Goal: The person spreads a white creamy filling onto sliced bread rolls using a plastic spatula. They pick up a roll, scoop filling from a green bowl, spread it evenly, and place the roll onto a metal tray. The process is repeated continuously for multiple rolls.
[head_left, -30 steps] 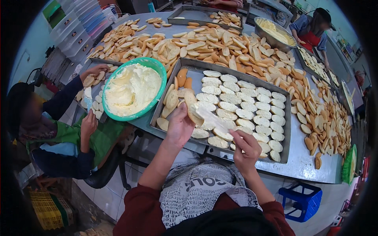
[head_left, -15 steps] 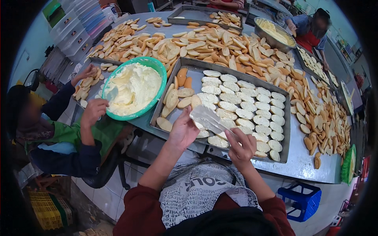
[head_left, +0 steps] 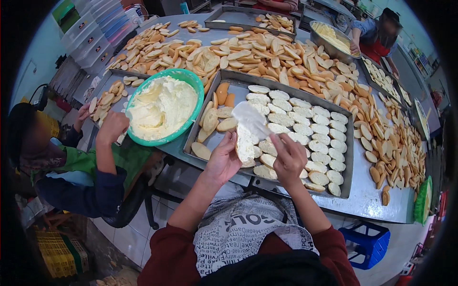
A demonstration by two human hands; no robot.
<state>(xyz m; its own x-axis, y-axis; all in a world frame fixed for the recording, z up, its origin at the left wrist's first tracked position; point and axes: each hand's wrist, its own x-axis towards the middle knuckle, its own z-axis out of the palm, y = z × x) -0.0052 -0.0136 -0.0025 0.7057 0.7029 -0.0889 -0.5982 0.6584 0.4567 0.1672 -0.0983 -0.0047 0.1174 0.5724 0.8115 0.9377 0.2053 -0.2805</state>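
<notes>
My left hand (head_left: 224, 156) holds up a bread slice (head_left: 245, 145) by its edge, its face coated with pale cream. In my right hand (head_left: 289, 159) is a spatula (head_left: 250, 118), whose broad whitish blade lies close to the slice's upper end. Both hands are above the near side of a metal tray (head_left: 352, 143). Rows of cream-coated slices (head_left: 302, 129) cover the tray's middle and right. Plain bread slices (head_left: 210, 119) lie along its left end. To the left, a green bowl (head_left: 202, 95) contains a mound of pale cream (head_left: 164, 105).
Plain bread slices (head_left: 257, 52) are heaped behind and right of the tray. At left, a co-worker's hand (head_left: 112, 127) is beside the bowl. Another co-worker (head_left: 379, 35) stands at far right near a metal bowl (head_left: 334, 40). A blue stool (head_left: 366, 242) stands below the table.
The spatula has swung up and off the slice's face, so the cream coating now shows. The neighbour's far hand has dropped lower at left.
</notes>
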